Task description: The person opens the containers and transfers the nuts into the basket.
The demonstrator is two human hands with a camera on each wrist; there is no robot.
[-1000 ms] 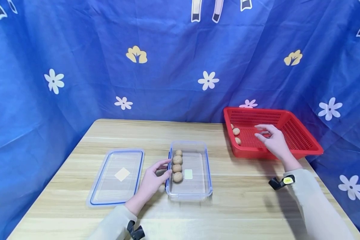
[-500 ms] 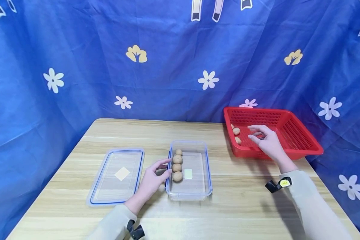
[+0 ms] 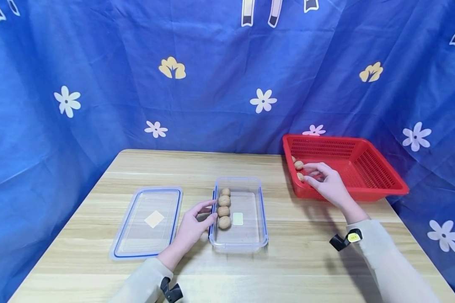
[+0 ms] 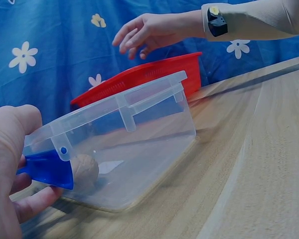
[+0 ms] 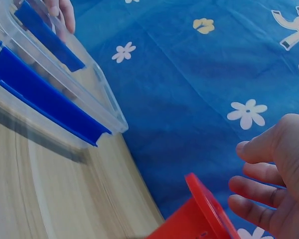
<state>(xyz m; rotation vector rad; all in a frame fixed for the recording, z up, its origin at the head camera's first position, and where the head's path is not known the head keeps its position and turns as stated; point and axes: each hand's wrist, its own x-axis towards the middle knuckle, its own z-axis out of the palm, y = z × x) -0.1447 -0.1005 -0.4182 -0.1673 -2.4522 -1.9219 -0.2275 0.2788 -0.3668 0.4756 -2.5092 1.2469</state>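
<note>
A clear plastic food container (image 3: 246,242) stands mid-table, holding a row of several walnuts (image 3: 224,222) along its left wall. My left hand (image 3: 192,226) holds that left side, with fingertips at the rim and around the blue latch (image 4: 51,169). My right hand (image 3: 327,182) reaches over the red basket (image 3: 364,194), thumb and fingers parted and bent toward a walnut (image 3: 300,176) by the basket's left wall. Just behind is another walnut (image 3: 298,165), with one more partly hidden by the rim. Nothing shows between the right fingers in the right wrist view.
The container's lid (image 3: 148,235), clear with a blue seal, lies flat on the wooden table (image 3: 284,269) left of the left hand. A blue patterned curtain (image 3: 212,105) hangs behind the table and along its sides.
My right hand has moved left and slightly toward me inside the basket, up to the walnuts at its left wall. The left hand and container have stayed put.
</note>
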